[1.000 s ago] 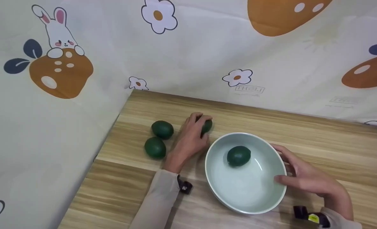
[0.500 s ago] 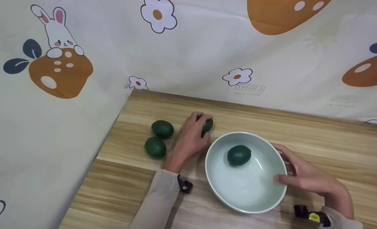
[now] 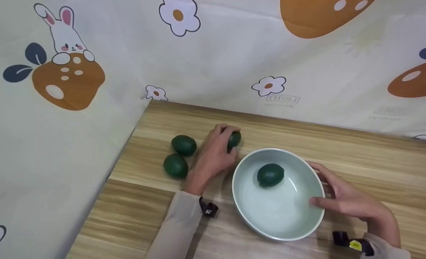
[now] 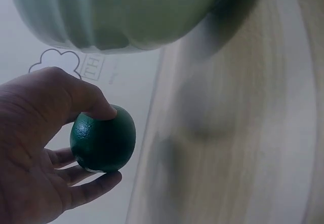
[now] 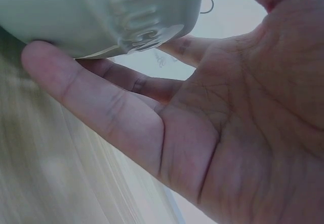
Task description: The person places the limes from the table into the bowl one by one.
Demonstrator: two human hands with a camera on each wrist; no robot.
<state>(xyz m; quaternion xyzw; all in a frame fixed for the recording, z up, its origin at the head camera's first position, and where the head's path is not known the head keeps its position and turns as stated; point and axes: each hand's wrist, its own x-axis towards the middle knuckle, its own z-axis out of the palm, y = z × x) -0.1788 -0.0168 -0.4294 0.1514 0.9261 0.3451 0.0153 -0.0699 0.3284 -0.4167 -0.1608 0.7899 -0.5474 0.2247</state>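
My left hand (image 3: 214, 153) is at the back of the table, left of the bowl, gripping a dark green lime (image 3: 234, 140). In the left wrist view the thumb presses on top of this lime (image 4: 104, 140) while the fingers curl beneath it. A pale green bowl (image 3: 277, 216) stands in front of me with one lime (image 3: 270, 175) lying inside. My right hand (image 3: 349, 201) holds the bowl at its right side, thumb over the rim and fingers around the outer wall. The right wrist view shows fingers (image 5: 109, 107) under the bowl's curved, embossed side (image 5: 101, 16).
Two more limes, a rear one (image 3: 184, 145) and a front one (image 3: 176, 166), lie close together left of my left wrist. The wooden table (image 3: 137, 208) meets a cartoon-printed wall covering (image 3: 213, 64) at its back and left edges.
The left hand's fingers have shifted slightly on the lime, so more of it shows. The right hand and the bowl have stayed in place.
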